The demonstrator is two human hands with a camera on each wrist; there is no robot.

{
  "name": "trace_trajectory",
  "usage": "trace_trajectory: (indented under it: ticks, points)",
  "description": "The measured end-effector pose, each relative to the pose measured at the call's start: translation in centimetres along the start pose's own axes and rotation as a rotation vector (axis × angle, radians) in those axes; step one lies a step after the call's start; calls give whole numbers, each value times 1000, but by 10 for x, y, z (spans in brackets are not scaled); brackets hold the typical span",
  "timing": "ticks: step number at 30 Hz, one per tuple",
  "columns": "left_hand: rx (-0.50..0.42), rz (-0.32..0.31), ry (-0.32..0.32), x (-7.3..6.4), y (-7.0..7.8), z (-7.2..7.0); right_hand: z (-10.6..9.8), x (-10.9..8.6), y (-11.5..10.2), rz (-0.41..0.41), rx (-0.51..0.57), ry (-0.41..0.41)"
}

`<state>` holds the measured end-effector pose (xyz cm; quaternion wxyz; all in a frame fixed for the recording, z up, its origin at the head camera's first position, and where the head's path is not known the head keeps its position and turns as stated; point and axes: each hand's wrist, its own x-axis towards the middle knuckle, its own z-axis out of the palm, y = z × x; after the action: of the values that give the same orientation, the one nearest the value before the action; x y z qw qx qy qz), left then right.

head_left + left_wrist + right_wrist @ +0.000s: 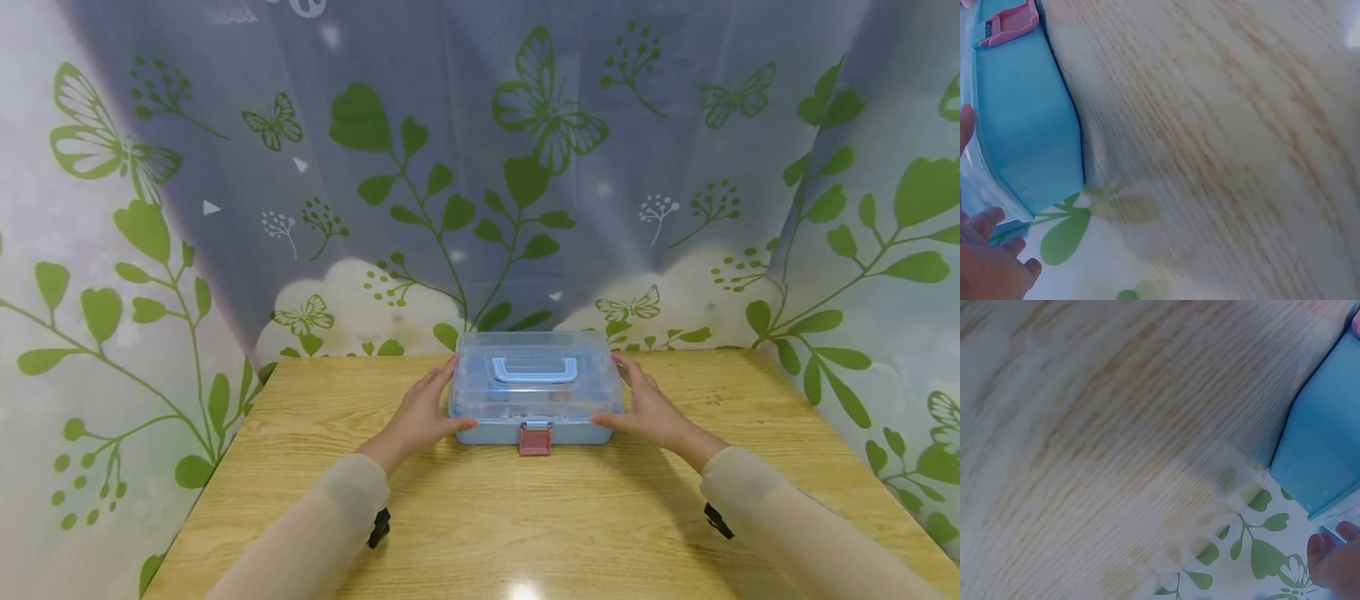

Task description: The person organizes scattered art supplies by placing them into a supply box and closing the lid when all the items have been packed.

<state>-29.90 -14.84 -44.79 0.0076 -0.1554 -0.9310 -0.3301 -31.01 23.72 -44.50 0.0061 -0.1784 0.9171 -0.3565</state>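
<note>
A storage box (495, 432) with a light blue base stands at the far side of the table. Its clear lid (480, 354) lies down on the base and carries a blue handle (534, 377). The pink latch (536, 440) sticks out from the front. My left hand (420, 414) holds the box's left end, thumb on the front near the lid seam, fingers along the side. At the opposite end my right hand (651, 414) holds it the same way, fingers reaching toward the back corner. Small blue and tan shapes show dimly through the lid.
The wood-grain table (480, 517) runs from the box toward me. A curtain (450, 167) printed with green leaves and butterflies hangs right behind the box, and similar cloth closes off both sides.
</note>
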Motion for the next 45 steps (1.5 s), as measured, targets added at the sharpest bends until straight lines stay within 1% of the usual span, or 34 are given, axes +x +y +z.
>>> trace_trajectory:
  ticks: [3,8,13,15,20,23,27,31,35,37,42,45]
  points:
    - [17,2,-13,1,2,-2,0,-1,0,0,5,0]
    - [67,37,-19,6,9,-10,1,-1,0,1,8,0]
    - [197,68,-2,13,20,-17,1,-1,-2,3,-11,-2]
    - [254,96,2,16,25,-18,0,-1,-2,8,-17,-2]
    - [339,151,-2,24,42,-14,-1,-1,0,16,-22,0]
    - [388,146,8,29,47,-10,0,0,0,13,-20,-2]
    - [409,121,23,33,51,-5,0,0,-2,17,-14,-4]
    - [417,102,20,36,52,-2,0,0,-1,21,-18,-1]
    - [417,96,17,38,50,2,1,0,0,17,-23,1]
    - [422,103,22,39,49,3,1,0,1,16,-30,4]
    - [438,111,21,39,49,3,1,0,0,22,-47,13]
    - [444,101,15,38,50,3,-1,-1,-3,26,-66,3]
